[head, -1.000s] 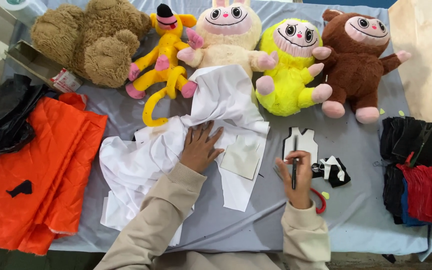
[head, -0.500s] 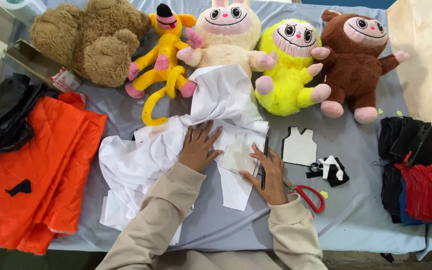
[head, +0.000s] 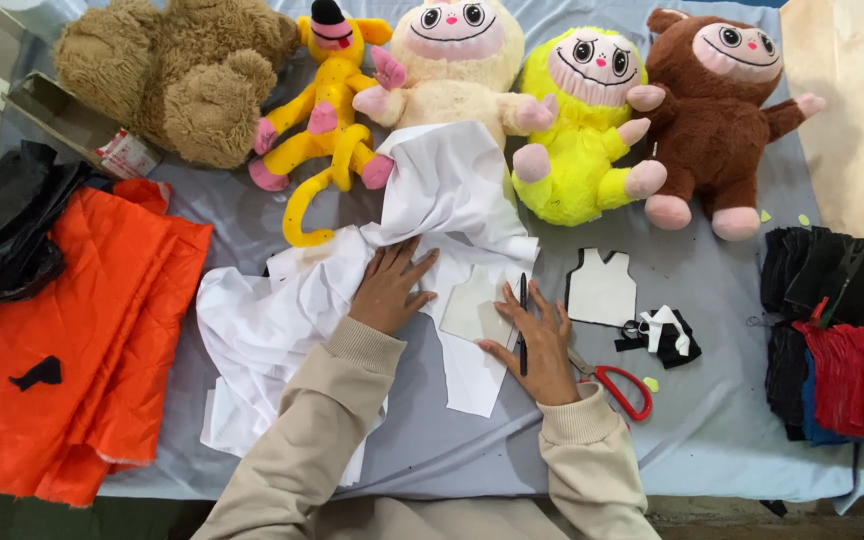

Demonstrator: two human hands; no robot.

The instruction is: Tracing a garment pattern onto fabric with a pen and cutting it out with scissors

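Note:
My left hand (head: 390,288) lies flat on crumpled white fabric (head: 282,320), fingers spread. Beside it a small vest-shaped paper pattern (head: 470,306) rests on the white fabric. My right hand (head: 537,340) presses on the pattern's right edge and grips a black pen (head: 523,322) between its fingers, tip pointing away from me. A second white vest-shaped piece (head: 602,287) lies on the grey cloth to the right of my right hand.
Red-handled scissors (head: 620,386) lie by my right wrist, near small black-and-white fabric pieces (head: 664,334). Several plush toys (head: 452,60) line the far edge. Orange fabric (head: 72,340) and black cloth (head: 2,230) lie left; dark and red fabric stacks (head: 837,330) right.
My right hand moved left from the white vest piece to the pattern on the white fabric, carrying the pen. My left hand stayed on the fabric.

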